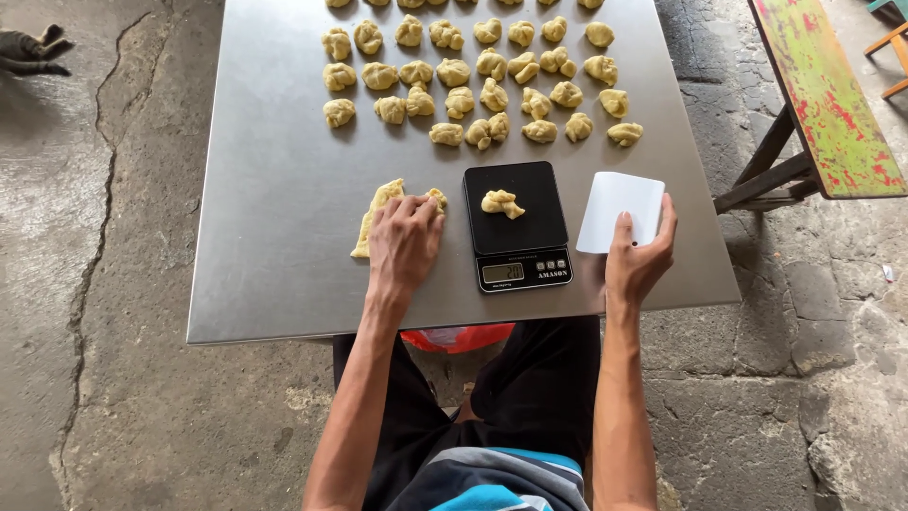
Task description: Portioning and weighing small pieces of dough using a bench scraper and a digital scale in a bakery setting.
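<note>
Steel worktop [274, 237]: left hand [405, 241] spread flat on dough [376, 216], right hand [638, 260] pinching white scraper [619, 210] beside scale [518, 225].

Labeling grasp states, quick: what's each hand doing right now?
Left hand: open, palm down on the dough strip.
Right hand: closed on the white scraper.

We've got both arms stretched forward: left hand [405, 238] pressed flat, palm down, fingers together; right hand [639, 254] curled, thumb up, pinching.
</note>
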